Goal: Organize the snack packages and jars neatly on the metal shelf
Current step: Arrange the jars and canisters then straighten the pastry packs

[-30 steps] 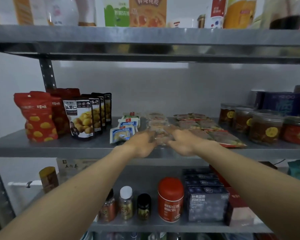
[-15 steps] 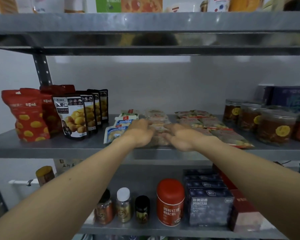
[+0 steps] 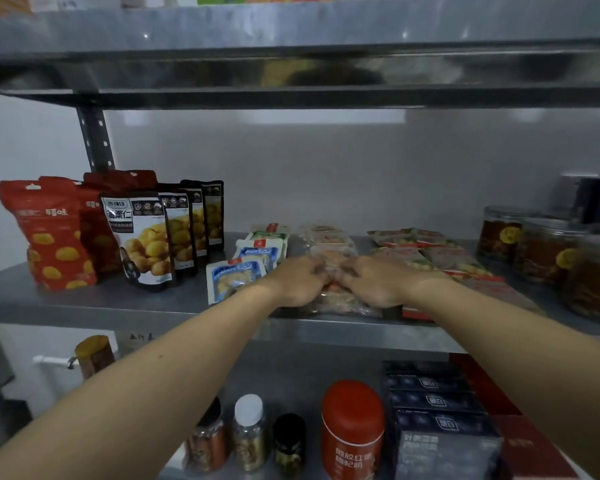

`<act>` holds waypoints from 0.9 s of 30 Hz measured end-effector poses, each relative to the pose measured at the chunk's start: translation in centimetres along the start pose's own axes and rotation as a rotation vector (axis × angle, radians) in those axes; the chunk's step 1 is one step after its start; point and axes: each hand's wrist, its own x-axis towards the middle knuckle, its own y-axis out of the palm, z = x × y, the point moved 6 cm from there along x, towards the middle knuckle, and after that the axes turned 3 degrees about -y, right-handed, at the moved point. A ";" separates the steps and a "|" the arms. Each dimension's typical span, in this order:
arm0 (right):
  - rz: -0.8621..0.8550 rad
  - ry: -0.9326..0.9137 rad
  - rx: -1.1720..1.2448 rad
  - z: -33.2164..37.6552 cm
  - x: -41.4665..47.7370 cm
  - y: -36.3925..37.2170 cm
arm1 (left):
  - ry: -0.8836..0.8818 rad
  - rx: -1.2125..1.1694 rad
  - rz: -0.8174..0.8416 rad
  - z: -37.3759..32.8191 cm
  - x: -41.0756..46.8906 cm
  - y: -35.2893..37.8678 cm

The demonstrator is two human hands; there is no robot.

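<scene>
A row of clear plastic snack packs [image 3: 329, 242] lies flat on the middle metal shelf [image 3: 125, 304], running front to back. My left hand [image 3: 297, 280] and my right hand [image 3: 373, 280] both rest on the front pack [image 3: 343, 303] of that row, fingers curled down on it and almost touching each other. White and blue packs [image 3: 236, 273] lie just left of the hands. Flat red and green packs [image 3: 444, 258] lie just right of them. Clear jars with yellow labels [image 3: 541, 251] stand at the far right.
Red pouches [image 3: 52, 237] and black chestnut pouches [image 3: 142, 237] stand upright at the shelf's left. The upper shelf's edge [image 3: 291, 64] hangs low overhead. On the lower shelf stand small bottles [image 3: 248, 433], a red canister [image 3: 352, 429] and dark blue boxes [image 3: 437, 420].
Both hands have stayed on the clear pack row, shifting slightly back along it and drawing closer together. The view has tilted a little upward.
</scene>
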 end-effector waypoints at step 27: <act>0.031 0.137 0.061 -5.0 10.9 -0.9 | 0.021 0.045 0.011 1.5 12.0 -2.5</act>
